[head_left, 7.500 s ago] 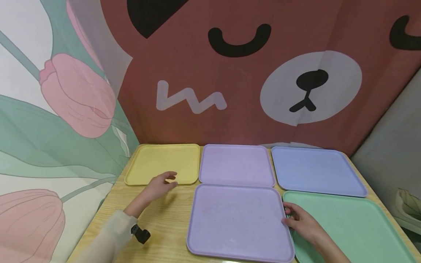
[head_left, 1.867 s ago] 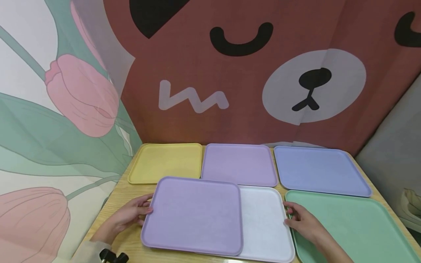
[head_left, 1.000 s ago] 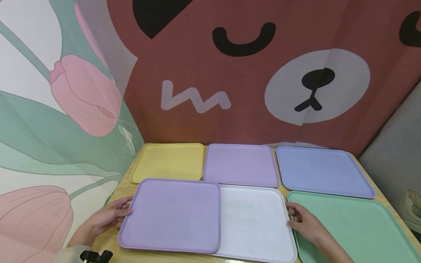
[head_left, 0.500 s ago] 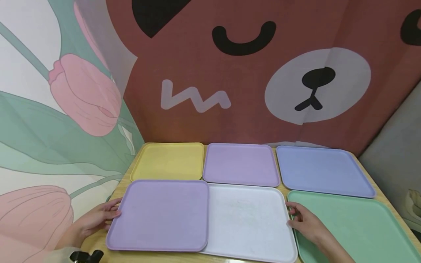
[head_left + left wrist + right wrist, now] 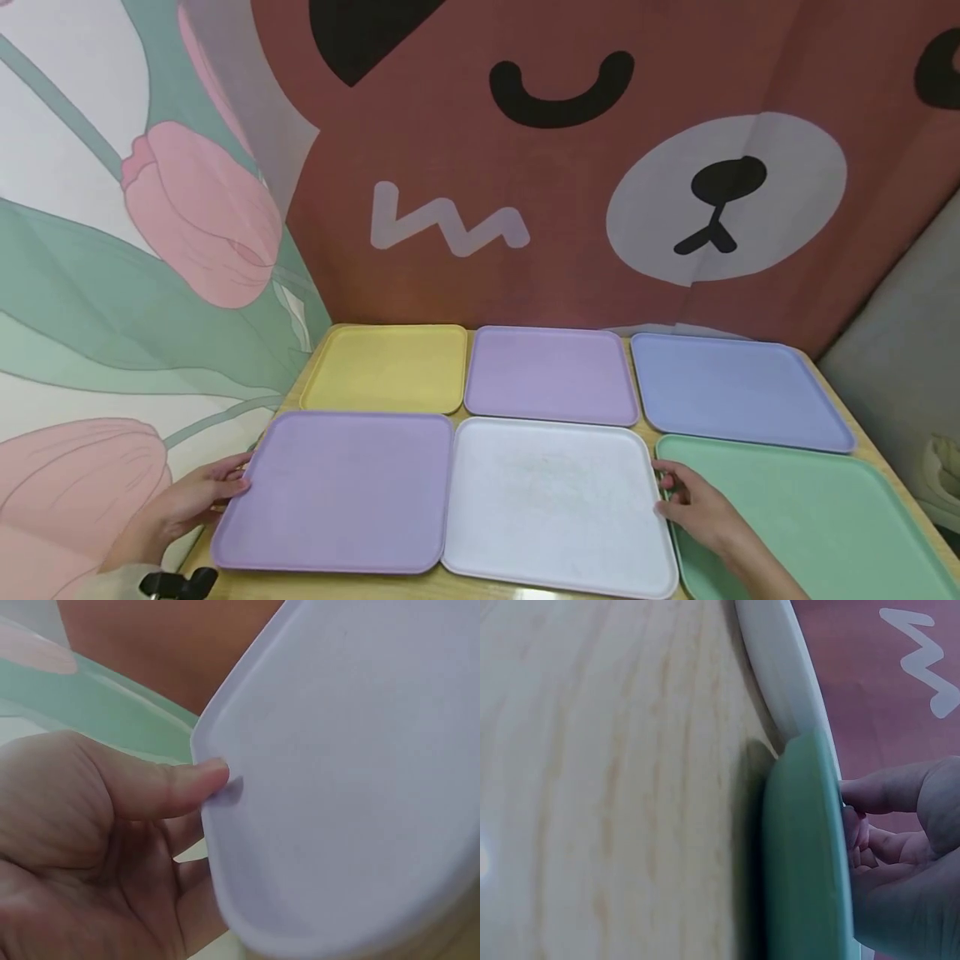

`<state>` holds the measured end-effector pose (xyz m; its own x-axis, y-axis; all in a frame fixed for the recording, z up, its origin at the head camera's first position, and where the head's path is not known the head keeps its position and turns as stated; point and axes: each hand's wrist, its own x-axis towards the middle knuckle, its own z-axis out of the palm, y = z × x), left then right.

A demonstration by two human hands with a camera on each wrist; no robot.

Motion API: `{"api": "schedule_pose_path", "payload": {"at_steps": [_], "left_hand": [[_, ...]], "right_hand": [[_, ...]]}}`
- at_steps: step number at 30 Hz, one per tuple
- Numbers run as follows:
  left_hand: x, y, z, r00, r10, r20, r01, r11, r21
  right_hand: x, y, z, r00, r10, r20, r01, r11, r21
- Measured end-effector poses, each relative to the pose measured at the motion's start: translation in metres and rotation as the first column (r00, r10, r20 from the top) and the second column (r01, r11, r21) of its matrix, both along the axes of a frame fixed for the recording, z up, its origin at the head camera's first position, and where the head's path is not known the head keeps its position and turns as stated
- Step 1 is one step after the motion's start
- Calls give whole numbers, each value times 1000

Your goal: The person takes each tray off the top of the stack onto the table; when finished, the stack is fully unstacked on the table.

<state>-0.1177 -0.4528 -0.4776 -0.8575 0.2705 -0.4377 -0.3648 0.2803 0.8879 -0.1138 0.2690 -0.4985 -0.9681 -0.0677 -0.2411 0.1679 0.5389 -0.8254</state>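
In the head view my left hand (image 5: 183, 507) grips the left rim of a light purple tray (image 5: 337, 492) at the front left. The left wrist view shows my thumb (image 5: 191, 784) over that rim, with other fingers under it. Beside this tray, at front centre, lies a white tray (image 5: 558, 500) with faint smudges on its surface. My right hand (image 5: 697, 510) holds the white tray's right rim between thumb and curled fingers, over the edge of a green tray (image 5: 810, 517). The right wrist view has the fingers right at the white rim, partly behind the green tray's side.
Across the back row lie a yellow tray (image 5: 382, 367), a second purple tray (image 5: 551, 375) and a blue tray (image 5: 742, 392). The wooden table (image 5: 480, 587) shows along the front. A printed bear cloth (image 5: 450, 283) hangs right behind the back row.
My left hand has drawn the front purple tray leftward off the white tray it covered; the two now lie side by side. My right hand has stayed at the same rim.
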Motion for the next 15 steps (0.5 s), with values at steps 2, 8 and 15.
{"api": "schedule_pose_path", "payload": {"at_steps": [2, 8, 15], "left_hand": [[0, -1, 3, 1000, 16, -8, -16, 999, -46], [-3, 2, 8, 998, 57, -5, -58, 989, -136], [-9, 12, 13, 992, 126, -14, -125, 965, -229]], "right_hand": [[-1, 0, 0, 1000, -4, 7, 4, 1000, 7], [1, 3, -1, 1000, -6, 1, 6, 1000, 2], [3, 4, 0, 1000, -14, -7, 14, 1000, 6]]}}
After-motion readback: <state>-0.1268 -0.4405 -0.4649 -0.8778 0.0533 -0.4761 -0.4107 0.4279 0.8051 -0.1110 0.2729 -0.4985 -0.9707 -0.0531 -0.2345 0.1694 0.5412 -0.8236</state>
